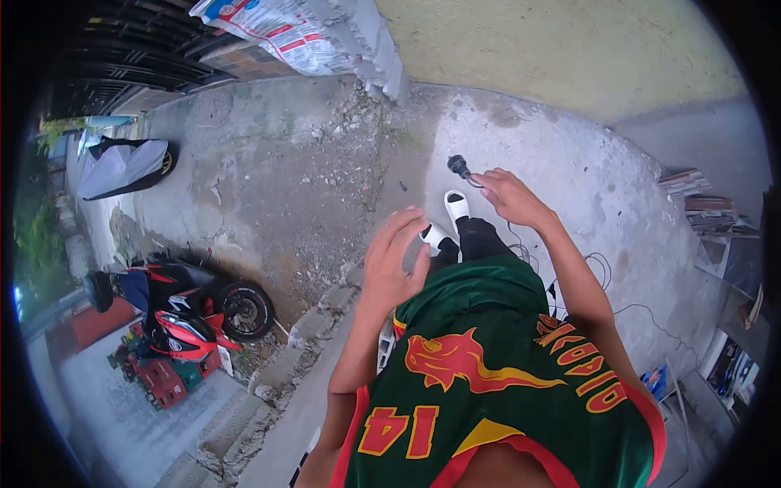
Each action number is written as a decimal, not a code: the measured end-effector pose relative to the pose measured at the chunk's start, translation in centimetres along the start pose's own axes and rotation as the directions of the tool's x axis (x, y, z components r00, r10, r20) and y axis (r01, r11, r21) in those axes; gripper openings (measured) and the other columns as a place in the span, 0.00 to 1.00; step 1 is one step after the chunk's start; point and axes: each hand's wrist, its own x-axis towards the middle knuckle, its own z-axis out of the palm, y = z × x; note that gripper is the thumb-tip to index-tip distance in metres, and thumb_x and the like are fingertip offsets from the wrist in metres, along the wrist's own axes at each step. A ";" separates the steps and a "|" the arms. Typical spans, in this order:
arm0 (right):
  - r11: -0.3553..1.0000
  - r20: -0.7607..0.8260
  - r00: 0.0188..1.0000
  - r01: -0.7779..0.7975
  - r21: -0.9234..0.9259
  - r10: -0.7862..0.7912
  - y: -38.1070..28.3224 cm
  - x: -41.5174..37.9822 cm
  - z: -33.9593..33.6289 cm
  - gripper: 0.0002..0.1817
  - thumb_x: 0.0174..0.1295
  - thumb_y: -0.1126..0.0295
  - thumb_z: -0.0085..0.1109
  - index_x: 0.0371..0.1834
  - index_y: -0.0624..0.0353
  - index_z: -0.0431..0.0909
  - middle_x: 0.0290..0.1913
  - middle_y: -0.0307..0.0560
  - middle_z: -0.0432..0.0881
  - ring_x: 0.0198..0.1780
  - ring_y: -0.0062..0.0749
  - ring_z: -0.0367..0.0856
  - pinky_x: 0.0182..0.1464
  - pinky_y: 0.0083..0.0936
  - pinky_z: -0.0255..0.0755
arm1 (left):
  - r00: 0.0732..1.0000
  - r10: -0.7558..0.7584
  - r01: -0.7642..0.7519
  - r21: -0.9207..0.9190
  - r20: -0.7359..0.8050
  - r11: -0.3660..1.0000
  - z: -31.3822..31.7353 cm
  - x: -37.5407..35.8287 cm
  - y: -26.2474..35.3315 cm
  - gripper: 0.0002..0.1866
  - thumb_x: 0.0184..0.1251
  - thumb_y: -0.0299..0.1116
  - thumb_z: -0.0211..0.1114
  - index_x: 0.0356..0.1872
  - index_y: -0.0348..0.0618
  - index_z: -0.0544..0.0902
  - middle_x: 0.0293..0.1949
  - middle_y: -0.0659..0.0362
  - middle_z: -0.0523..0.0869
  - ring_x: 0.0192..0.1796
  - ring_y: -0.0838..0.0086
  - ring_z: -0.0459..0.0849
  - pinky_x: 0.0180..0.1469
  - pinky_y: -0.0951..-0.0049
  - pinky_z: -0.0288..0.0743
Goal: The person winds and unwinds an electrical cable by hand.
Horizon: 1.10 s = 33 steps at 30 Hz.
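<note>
My right hand [514, 199] is closed, its fingers pinched on a dark cord just behind a black electrical plug [458, 166]. The plug hangs past my fingertips, above the pale concrete. Thin cord loops [600, 268] lie on the ground to the right of my legs, below that hand. My left hand [394, 259] is raised in front of my body with nothing in it. Its fingers are bent and its thumb stands apart from them. Beyond it are my white slippers [455, 198] on the concrete.
A red and black motorcycle [183, 321] stands at the left, with a covered motorcycle [126, 168] farther off. Broken concrete blocks [301, 337] form a rough edge beside me. White sacks [293, 37] lean near the wall ahead. Stacked boards [708, 213] lie at the right.
</note>
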 end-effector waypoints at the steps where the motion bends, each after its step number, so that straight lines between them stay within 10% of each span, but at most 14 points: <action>1: 0.999 0.115 0.993 0.022 0.025 -0.025 -1.0 0.1 0.1 0.15 0.62 0.73 0.52 0.52 0.63 0.77 0.39 0.57 0.79 0.47 0.50 0.75 0.51 0.40 0.68 | 0.990 0.136 -0.133 -0.089 0.037 0.987 0.3 2.9 1.6 0.29 0.55 0.33 0.68 0.59 0.39 0.73 0.59 0.45 0.75 0.64 0.51 0.72 0.62 0.60 0.68; 4: 0.959 0.211 0.977 -0.035 0.281 -0.026 -3.2 0.3 0.5 0.14 0.46 0.74 0.59 0.38 0.66 0.78 0.29 0.58 0.80 0.33 0.55 0.77 0.39 0.42 0.71 | 0.935 0.113 -0.145 0.070 0.336 0.987 4.8 9.2 4.1 0.37 0.61 0.46 0.65 0.66 0.37 0.64 0.56 0.40 0.77 0.60 0.46 0.76 0.60 0.58 0.70; 6: 0.954 0.153 0.988 -0.059 0.293 0.014 -2.2 0.1 0.4 0.12 0.42 0.73 0.61 0.29 0.66 0.73 0.26 0.56 0.80 0.30 0.55 0.77 0.34 0.43 0.69 | 0.718 -0.236 0.173 0.161 0.655 0.972 7.3 11.5 2.9 0.45 0.62 0.58 0.61 0.69 0.35 0.56 0.54 0.36 0.78 0.54 0.45 0.80 0.57 0.56 0.72; 10: 0.877 -0.341 0.930 0.048 0.478 0.135 0.5 -0.8 1.0 0.14 0.43 0.72 0.64 0.33 0.63 0.71 0.24 0.50 0.79 0.25 0.47 0.77 0.31 0.36 0.70 | 0.750 -0.292 0.285 0.108 0.593 0.952 11.1 12.7 1.6 0.48 0.59 0.63 0.61 0.67 0.31 0.60 0.43 0.38 0.84 0.48 0.47 0.83 0.53 0.57 0.74; 13: 0.627 -0.456 0.887 0.316 0.712 0.071 2.7 -0.7 3.4 0.15 0.44 0.72 0.64 0.35 0.61 0.71 0.22 0.47 0.77 0.25 0.42 0.77 0.30 0.33 0.68 | 0.557 -0.321 0.066 0.345 0.766 0.936 10.0 15.7 2.6 0.38 0.59 0.61 0.63 0.53 0.30 0.77 0.37 0.39 0.85 0.47 0.49 0.85 0.51 0.58 0.75; 15: 0.725 -0.310 0.935 0.092 0.682 0.173 4.3 -1.3 4.7 0.16 0.43 0.70 0.66 0.34 0.59 0.72 0.23 0.45 0.78 0.26 0.43 0.78 0.30 0.35 0.69 | 0.528 -0.232 -0.198 0.384 0.817 0.902 6.7 18.0 1.7 0.28 0.64 0.55 0.62 0.31 0.31 0.83 0.26 0.52 0.85 0.31 0.64 0.85 0.35 0.65 0.74; 17: 0.781 -0.211 0.943 -0.076 0.620 0.259 6.5 -2.9 7.5 0.14 0.43 0.69 0.67 0.31 0.57 0.73 0.23 0.44 0.78 0.27 0.43 0.78 0.30 0.36 0.69 | 0.361 -0.430 0.029 0.452 0.827 0.892 1.1 22.0 2.1 0.28 0.62 0.55 0.64 0.25 0.33 0.82 0.18 0.59 0.76 0.23 0.76 0.75 0.27 0.71 0.65; 20: 0.798 -0.280 0.843 -0.253 0.547 0.459 12.5 -7.2 13.5 0.08 0.44 0.68 0.66 0.26 0.55 0.77 0.24 0.44 0.80 0.31 0.42 0.81 0.35 0.40 0.71 | 0.557 -0.296 0.666 -0.203 0.776 0.718 -11.7 24.1 -0.5 0.16 0.70 0.40 0.59 0.27 0.39 0.74 0.15 0.70 0.63 0.17 0.87 0.57 0.19 0.81 0.47; 23: 0.804 -0.346 0.725 -0.534 0.264 0.595 17.2 -14.1 18.5 0.05 0.45 0.68 0.60 0.26 0.54 0.79 0.28 0.49 0.79 0.38 0.48 0.79 0.41 0.46 0.71 | 0.875 -0.203 0.484 -0.791 0.440 0.375 -23.4 23.6 -1.3 0.14 0.80 0.38 0.40 0.34 0.41 0.66 0.18 0.67 0.57 0.16 0.84 0.49 0.16 0.79 0.46; 25: 0.680 -0.210 0.647 -0.706 0.198 0.733 19.1 -18.8 19.9 0.06 0.51 0.66 0.57 0.29 0.55 0.80 0.32 0.51 0.81 0.41 0.51 0.79 0.42 0.49 0.70 | 0.938 -0.113 0.348 -0.889 0.329 0.298 -31.5 22.1 -4.7 0.15 0.81 0.38 0.38 0.39 0.38 0.68 0.16 0.67 0.56 0.16 0.84 0.51 0.17 0.81 0.48; 27: 0.640 -0.175 0.615 -0.736 0.222 0.769 20.0 -19.1 19.1 0.08 0.57 0.64 0.55 0.32 0.56 0.80 0.32 0.52 0.82 0.40 0.53 0.80 0.40 0.49 0.71 | 0.944 -0.328 0.165 -0.888 0.017 0.430 -38.7 19.1 -10.9 0.15 0.80 0.36 0.39 0.34 0.39 0.67 0.17 0.67 0.54 0.16 0.83 0.50 0.17 0.80 0.48; 33: 0.906 -0.048 0.907 -0.412 0.101 0.418 5.8 -6.2 6.2 0.15 0.62 0.60 0.53 0.34 0.62 0.81 0.29 0.60 0.82 0.35 0.58 0.81 0.36 0.49 0.73 | 0.872 -0.435 0.451 -0.710 0.223 0.541 -22.1 13.7 -12.7 0.22 0.77 0.34 0.48 0.64 0.27 0.64 0.16 0.66 0.66 0.18 0.83 0.62 0.25 0.84 0.62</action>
